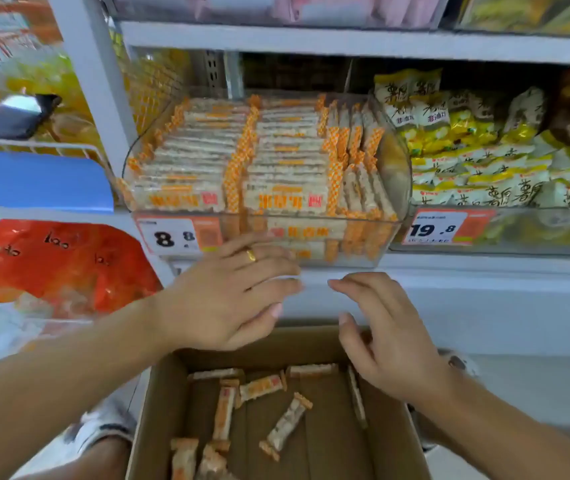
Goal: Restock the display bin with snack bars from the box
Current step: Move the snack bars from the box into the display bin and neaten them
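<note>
Left hand [231, 292]: centre of frame, fingers straight and spread, holding nothing, hovering before the bin's front wall.
Right hand [384, 334]: just right of it, fingers loosely bent, empty, over the box's far edge.
Display bin [318, 251]: upper centre, packed with snack bars [190, 157] in rows, long axes mostly left-right.
Box [159, 410]: lower centre, a few loose bars [285, 426] lying at mixed angles.

Your display bin [392, 233] is a clear plastic tub on the shelf, packed nearly full with orange-and-white snack bars [287, 174] in 2 flat stacked rows, plus a few on edge at its right. Below, your open cardboard box [159, 403] holds perhaps 9 loose bars [285, 426], scattered flat.
</note>
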